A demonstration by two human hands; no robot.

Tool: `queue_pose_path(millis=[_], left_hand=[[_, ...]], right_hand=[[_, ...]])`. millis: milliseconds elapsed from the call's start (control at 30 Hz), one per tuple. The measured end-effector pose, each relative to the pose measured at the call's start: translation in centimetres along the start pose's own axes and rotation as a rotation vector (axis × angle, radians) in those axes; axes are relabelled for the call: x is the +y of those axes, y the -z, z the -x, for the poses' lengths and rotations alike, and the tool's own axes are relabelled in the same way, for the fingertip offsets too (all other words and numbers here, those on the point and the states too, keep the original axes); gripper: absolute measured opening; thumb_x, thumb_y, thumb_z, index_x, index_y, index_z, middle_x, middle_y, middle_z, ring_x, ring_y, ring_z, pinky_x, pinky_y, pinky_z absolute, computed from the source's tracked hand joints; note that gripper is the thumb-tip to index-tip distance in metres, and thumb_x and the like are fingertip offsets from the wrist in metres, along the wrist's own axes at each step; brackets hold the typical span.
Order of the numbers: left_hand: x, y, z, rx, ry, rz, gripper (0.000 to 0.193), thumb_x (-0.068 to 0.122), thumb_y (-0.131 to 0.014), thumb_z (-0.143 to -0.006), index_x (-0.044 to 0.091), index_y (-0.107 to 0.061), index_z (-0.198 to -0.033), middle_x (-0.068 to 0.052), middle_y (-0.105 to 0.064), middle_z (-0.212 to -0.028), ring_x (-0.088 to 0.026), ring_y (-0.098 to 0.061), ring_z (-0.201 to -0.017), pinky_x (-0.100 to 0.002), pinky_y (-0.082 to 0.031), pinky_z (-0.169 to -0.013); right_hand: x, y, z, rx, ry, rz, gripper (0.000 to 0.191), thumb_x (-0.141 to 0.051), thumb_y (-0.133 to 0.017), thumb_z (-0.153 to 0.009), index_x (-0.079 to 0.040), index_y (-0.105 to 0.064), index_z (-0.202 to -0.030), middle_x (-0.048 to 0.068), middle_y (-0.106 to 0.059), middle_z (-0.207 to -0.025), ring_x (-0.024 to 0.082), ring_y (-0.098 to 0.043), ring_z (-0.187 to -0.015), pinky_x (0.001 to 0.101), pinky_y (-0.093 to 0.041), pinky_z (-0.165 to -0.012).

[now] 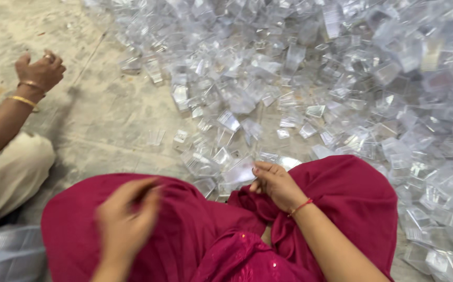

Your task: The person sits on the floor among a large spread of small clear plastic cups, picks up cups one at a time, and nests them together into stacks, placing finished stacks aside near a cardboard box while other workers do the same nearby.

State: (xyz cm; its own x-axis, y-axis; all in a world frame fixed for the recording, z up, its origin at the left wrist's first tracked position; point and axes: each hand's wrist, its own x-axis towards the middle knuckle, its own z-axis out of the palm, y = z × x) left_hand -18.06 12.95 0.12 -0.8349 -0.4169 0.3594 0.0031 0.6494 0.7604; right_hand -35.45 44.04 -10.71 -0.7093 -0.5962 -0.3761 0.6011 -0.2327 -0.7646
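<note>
Sitting on a bare, pale concrete floor [106,120], the person was seen from above, with a crimson cloth [195,230] draped over both knees in the nearest part of the view. The left hand [124,216] was raised over the left knee and was blurred by motion; its fingers seemed curled, but whether anything was gripped could not be told. The right hand [276,184] was rested at the front edge of the cloth, its fingers bent and closed lightly on a clear plastic box piece [239,172], which lay just beyond the fingertips and touched them. A folded clear plastic sheet [7,250] was seen at the lower left corner, beside a cream-clad knee [9,175] of another person. Further out, that person's hand [41,70], ringed and bangled, was held loosely closed above the floor, well apart from the wearer's own hands. Beyond the knees, a great heap of clear plastic boxes and lids [341,78] was spread across the floor, thin near the cloth and thick toward the far and right edges.
</note>
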Motion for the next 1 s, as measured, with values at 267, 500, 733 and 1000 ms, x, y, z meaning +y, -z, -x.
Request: queue_pose_path(millis=[267, 500, 733, 1000], left_hand=[[-0.2, -17.5, -3.3, -0.637, 0.339, 0.467, 0.062, 0.029, -0.075, -0.088, 0.01, -0.055, -0.143, -0.012, -0.07, -0.127, -0.018, -0.063, -0.117, -0.032, -0.053, -0.092], [-3.0, -18.2, -2.8, -0.623, 0.462, 0.609, 0.055, 0.025, -0.078, -0.085, 0.006, -0.067, -0.136, -0.008, -0.076, -0.109, -0.014, -0.067, -0.095, -0.03, -0.055, -0.085], [-2.3, -18.4, -3.4, -0.602, 0.477, 0.565, 0.052, 0.021, -0.079, -0.083, 0.007, -0.069, -0.131, -0.009, -0.075, -0.102, -0.013, -0.066, -0.09, -0.029, -0.055, -0.082], [-1.4, -17.9, -3.9, -0.577, 0.446, 0.578, 0.053, 0.019, -0.079, -0.081, 0.004, -0.068, -0.13, -0.007, -0.076, -0.107, -0.011, -0.067, -0.096, -0.028, -0.055, -0.086]], right_hand=[[-0.3, -1.1, 1.6, -0.05, 0.026, 0.276, 0.036, -0.01, -0.054, -0.102, 0.001, -0.069, -0.133, 0.005, -0.075, -0.091, 0.007, -0.067, -0.061, 0.0185, -0.046, -0.055], [-0.4, -2.0, 0.8, 0.091, 0.075, 0.243, 0.032, -0.005, -0.054, -0.097, 0.006, -0.07, -0.122, 0.008, -0.08, -0.099, 0.005, -0.058, -0.053, 0.0196, -0.049, -0.051], [-0.6, -2.8, 0.8, 0.199, 0.063, 0.311, 0.018, -0.005, -0.065, -0.093, 0.002, -0.073, -0.107, 0.008, -0.079, -0.094, 0.001, -0.058, -0.059, 0.018, -0.043, -0.046], [-1.1, -3.5, 0.7, 0.251, 0.031, 0.322, 0.014, -0.008, -0.071, -0.092, 0.001, -0.074, -0.102, 0.002, -0.075, -0.087, -0.001, -0.053, -0.056, 0.0163, -0.036, -0.042]])
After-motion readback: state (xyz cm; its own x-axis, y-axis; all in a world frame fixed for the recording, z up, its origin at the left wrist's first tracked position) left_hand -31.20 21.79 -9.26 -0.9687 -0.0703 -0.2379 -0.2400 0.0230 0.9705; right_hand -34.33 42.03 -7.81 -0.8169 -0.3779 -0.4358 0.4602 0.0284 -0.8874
